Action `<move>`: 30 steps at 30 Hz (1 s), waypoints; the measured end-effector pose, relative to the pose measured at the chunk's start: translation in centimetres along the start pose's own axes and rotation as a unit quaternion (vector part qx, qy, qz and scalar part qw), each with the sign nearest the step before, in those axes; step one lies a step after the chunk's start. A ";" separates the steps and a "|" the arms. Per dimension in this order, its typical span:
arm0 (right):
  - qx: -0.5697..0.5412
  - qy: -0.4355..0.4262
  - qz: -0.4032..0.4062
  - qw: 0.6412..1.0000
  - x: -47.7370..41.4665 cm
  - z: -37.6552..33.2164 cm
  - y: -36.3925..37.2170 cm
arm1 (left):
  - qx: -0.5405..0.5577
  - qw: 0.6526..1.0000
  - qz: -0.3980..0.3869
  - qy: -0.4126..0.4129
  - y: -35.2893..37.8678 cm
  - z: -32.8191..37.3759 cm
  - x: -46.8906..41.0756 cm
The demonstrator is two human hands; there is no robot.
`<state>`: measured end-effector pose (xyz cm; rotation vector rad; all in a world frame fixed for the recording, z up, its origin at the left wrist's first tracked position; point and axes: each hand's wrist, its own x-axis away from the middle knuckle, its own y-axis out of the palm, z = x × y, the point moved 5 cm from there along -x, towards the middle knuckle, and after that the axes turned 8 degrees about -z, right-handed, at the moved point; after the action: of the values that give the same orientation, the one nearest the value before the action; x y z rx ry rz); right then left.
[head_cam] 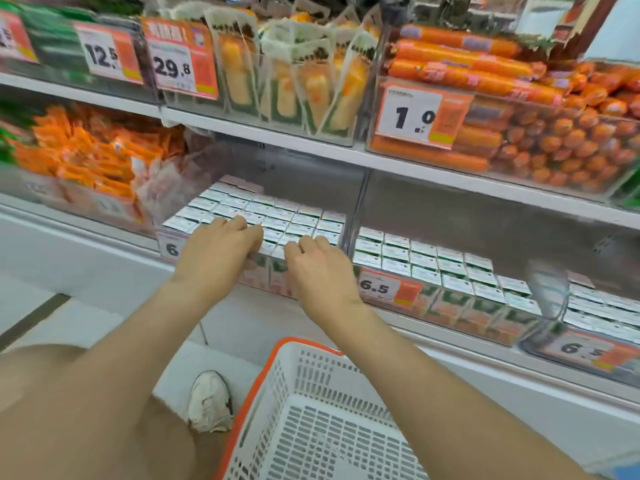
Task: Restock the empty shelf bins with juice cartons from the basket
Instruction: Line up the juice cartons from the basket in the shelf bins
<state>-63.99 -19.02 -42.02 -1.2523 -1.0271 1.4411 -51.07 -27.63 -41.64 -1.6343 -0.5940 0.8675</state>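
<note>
Rows of juice cartons (277,216) with white tops fill a clear shelf bin (349,216) on the lower shelf. My left hand (216,251) lies on the front cartons, its fingers bent down onto their tops. My right hand (318,268) rests beside it on the front row, fingers curled over the carton edge. Whether either hand grips a carton is hidden. A white basket (311,410) with an orange rim stands below my arms; the part in view holds nothing. More of the same cartons (433,268) fill the bin to the right.
Price tags (384,289) hang on the bin fronts. Orange sausages (519,133) and yellow snack packs (298,81) fill the upper shelf, orange packets (86,150) the bin at left. My knee and white shoe (209,401) are beside the basket on the pale floor.
</note>
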 end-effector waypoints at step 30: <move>-0.023 0.019 -0.021 0.999 -4.0 3.1 0.0 | -0.023 0.997 -0.006 -0.080 0.0 2.9 -2.7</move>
<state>-66.94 -22.96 -40.84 -1.2779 -1.0609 1.3638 -54.98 -28.01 -41.33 -1.6110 -0.7403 0.9875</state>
